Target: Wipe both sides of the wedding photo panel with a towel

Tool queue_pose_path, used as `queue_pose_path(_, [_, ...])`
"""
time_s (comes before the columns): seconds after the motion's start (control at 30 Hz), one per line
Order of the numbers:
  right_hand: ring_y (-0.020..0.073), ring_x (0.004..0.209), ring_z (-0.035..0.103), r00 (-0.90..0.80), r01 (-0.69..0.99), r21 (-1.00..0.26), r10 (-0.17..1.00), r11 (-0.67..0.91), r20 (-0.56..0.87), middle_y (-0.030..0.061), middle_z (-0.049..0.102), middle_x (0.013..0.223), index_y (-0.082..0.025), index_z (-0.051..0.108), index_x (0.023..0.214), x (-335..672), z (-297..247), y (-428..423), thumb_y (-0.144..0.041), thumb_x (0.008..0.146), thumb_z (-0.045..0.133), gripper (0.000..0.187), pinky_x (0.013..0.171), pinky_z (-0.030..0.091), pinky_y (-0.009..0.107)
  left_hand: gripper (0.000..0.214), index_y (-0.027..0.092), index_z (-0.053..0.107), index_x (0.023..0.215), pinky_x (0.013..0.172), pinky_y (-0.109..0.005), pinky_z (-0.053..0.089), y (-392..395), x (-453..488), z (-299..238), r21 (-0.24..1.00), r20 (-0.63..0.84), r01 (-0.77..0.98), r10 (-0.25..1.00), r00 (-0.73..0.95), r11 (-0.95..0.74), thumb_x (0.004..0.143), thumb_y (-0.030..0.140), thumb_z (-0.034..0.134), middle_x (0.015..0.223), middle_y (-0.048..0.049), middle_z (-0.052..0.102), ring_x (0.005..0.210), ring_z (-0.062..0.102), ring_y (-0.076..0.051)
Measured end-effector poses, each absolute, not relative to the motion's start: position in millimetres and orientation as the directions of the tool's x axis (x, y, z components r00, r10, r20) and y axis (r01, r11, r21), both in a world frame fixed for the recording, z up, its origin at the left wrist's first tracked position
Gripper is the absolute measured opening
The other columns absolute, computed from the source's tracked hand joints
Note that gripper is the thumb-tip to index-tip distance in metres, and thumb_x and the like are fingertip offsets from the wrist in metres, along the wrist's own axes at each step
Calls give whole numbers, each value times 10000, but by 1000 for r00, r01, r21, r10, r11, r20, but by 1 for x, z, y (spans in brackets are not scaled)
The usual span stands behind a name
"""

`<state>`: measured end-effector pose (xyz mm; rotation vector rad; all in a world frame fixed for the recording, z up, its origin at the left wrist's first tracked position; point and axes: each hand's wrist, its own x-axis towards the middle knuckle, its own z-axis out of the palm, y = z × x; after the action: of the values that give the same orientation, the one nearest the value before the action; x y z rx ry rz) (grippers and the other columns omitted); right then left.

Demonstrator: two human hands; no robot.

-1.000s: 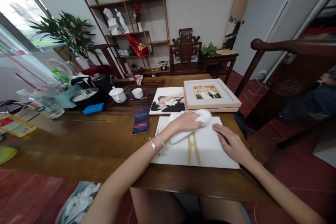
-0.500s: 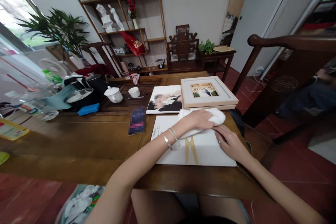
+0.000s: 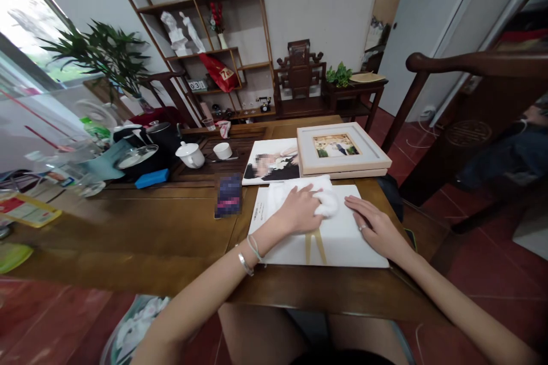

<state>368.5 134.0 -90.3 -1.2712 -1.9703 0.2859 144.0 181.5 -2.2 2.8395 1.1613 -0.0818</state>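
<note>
A white album [image 3: 342, 242] with a gold mark lies flat on the wooden table [image 3: 128, 234] in front of me. My left hand [image 3: 299, 211] presses a white cloth [image 3: 325, 202] onto the album's cover, fingers curled round the cloth. My right hand [image 3: 374, 227] lies flat on the album's right part, fingers stretched out, holding nothing. Both bracelets on my left wrist show.
A framed photo [image 3: 340, 151] sits on a stack behind the album, beside a large print [image 3: 272, 162]. A phone [image 3: 229, 197] lies left of the album. Tea things, a pot and a blue sponge [image 3: 152, 177] stand at the left. A wooden chair back rises at the right.
My left hand has drawn the cloth back from the album's far right corner toward its middle. My right hand has stayed flat on the cover.
</note>
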Motion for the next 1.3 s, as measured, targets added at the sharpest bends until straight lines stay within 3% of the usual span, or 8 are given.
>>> queue_pose_path(0.17, [252, 1237, 543, -218, 660, -570, 851, 489, 478, 100, 628, 1269, -220, 620, 1197, 370, -93, 134, -150, 869, 432, 384, 1055, 432, 523, 340, 142, 699, 1048, 1038, -683, 238, 151, 161, -16, -2, -67, 656, 655, 753, -754, 809, 314, 528, 1532, -104, 280, 1391, 172, -451])
queue_pose_path(0.43, [258, 1256, 525, -211, 637, -623, 879, 455, 427, 78, 606, 1306, -255, 614, 1218, 373, -93, 134, -188, 881, 455, 379, 1059, 422, 536, 364, 178, 724, 1035, 1016, -744, 135, 42, 154, -21, 87, -3, 449, 450, 893, -889, 813, 416, 560, 1558, -150, 165, 1373, 83, -538])
queue_pose_path(0.53, [263, 1254, 527, -204, 636, -618, 873, 462, 443, 79, 618, 1289, -255, 620, 1211, 373, -91, 134, -189, 879, 451, 378, 1060, 418, 538, 394, 168, 703, 1076, 1026, -716, 173, 51, 158, -20, 103, -38, 508, 507, 861, -855, 824, 419, 532, 1540, -161, 223, 1378, 141, -505])
queue_pose_path(0.67, [268, 1245, 535, -192, 662, -596, 872, 454, 451, 97, 626, 1275, -230, 631, 1191, 371, -91, 134, -203, 880, 438, 366, 1056, 423, 529, 409, 153, 674, 1118, 1041, -662, 250, 105, 170, -15, 89, -48, 685, 684, 728, -723, 829, 377, 491, 1494, -142, 348, 1374, 245, -432])
queue_pose_path(0.8, [263, 1244, 536, -209, 669, -572, 858, 475, 469, 101, 624, 1277, -221, 619, 1208, 372, -92, 134, -178, 868, 423, 395, 1061, 419, 520, 408, 141, 670, 1125, 1065, -664, 216, 141, 180, -18, 88, -20, 752, 753, 657, -654, 812, 346, 507, 1507, -121, 331, 1395, 204, -411])
queue_pose_path(1.0, [277, 1237, 540, -197, 673, -594, 881, 441, 430, 95, 617, 1289, -234, 628, 1201, 371, -88, 133, -216, 881, 440, 371, 1047, 428, 527, 402, 142, 695, 1094, 1056, -704, 149, 83, 167, -29, 94, 32, 631, 636, 771, -770, 821, 372, 511, 1530, -150, 262, 1392, 134, -478])
queue_pose_path(1.17, [269, 1243, 536, -209, 648, -610, 876, 457, 434, 95, 603, 1306, -245, 621, 1201, 372, -86, 132, -236, 889, 449, 356, 1047, 427, 527, 359, 191, 696, 1059, 1111, -603, 200, 47, 138, -6, 188, 6, 389, 397, 918, -902, 808, 388, 531, 1525, -32, 310, 1417, 182, -370])
queue_pose_path(1.3, [270, 1243, 536, -219, 666, -584, 870, 465, 442, 103, 610, 1296, -228, 615, 1205, 373, -90, 133, -222, 876, 456, 365, 1048, 429, 519, 296, 171, 708, 1012, 1103, -498, 302, 73, 121, 19, 170, 50, 498, 512, 858, -851, 811, 225, 498, 1548, 4, 246, 1415, 230, -299])
